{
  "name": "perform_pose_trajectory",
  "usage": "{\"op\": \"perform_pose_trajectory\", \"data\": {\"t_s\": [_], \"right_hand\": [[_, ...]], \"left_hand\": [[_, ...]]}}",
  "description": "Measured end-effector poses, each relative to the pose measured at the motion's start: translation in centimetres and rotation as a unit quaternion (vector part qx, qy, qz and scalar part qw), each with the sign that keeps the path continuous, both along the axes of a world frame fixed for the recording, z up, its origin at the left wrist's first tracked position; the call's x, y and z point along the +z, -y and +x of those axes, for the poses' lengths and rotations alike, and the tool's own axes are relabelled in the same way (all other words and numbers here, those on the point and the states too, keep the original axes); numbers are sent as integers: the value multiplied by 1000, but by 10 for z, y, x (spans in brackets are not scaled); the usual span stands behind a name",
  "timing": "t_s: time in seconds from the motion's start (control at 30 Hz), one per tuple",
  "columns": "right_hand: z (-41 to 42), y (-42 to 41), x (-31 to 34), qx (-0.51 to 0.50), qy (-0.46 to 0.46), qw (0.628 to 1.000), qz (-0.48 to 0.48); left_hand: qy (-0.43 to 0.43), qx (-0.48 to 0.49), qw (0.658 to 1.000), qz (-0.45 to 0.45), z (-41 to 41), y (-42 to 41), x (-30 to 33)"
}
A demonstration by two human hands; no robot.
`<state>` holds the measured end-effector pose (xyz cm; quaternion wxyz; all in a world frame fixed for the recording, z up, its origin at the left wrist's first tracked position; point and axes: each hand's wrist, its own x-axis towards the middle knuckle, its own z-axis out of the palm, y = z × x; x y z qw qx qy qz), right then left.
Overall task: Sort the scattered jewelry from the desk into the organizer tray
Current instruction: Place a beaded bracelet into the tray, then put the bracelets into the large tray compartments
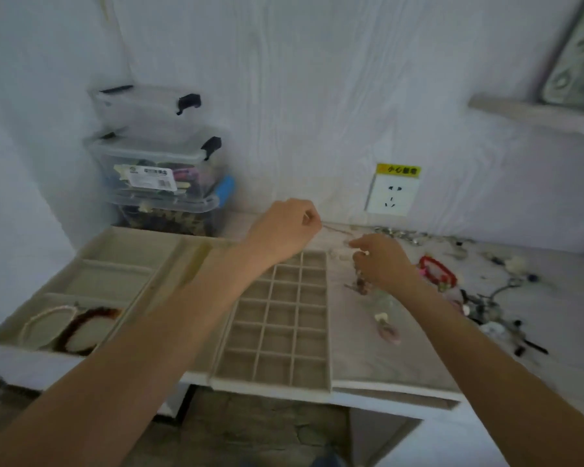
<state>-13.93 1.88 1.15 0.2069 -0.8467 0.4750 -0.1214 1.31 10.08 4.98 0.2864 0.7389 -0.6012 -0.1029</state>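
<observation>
While both hands hover past the gridded organizer tray (277, 328), the left hand (285, 229) and right hand (381, 261) each pinch one end of a thin chain (338, 229), probably stretching it to untangle. Scattered jewelry (479, 298) lies at three o'clock.

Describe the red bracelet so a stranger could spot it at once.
Start at the white wall socket and drop to the desk. Just beyond the right hand lies the red beaded bracelet, the only bright red loop among the dark, tangled jewelry.
</observation>
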Motion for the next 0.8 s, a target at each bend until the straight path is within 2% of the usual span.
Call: {"op": "perform_pose_trajectory", "data": {"t_s": [0.17,0.3,0.43,0.5,0.57,0.63,0.7,0.8], "right_hand": [[-65,48,-2,-121,-17,992,33],[-101,79,-1,-227,-119,966,37],[-109,99,-18,-227,-188,951,95],[-108,98,-21,-211,-230,944,104],[-106,96,-15,-190,-244,946,102],[-107,97,-5,-168,-210,956,122],[-107,96,4,-164,-78,968,173],[-107,95,22,-166,124,942,264]], "left_hand": [[-14,-109,991,70,-55,80,5],[-13,-143,979,147,-96,120,-4],[9,-163,944,287,-120,141,-39],[7,-160,935,316,-127,145,-45],[-36,-132,938,317,-131,146,-40],[-74,-90,934,337,-136,150,-36],[-95,-43,932,347,-140,147,-31],[-182,-18,926,331,-141,145,-22]]}}
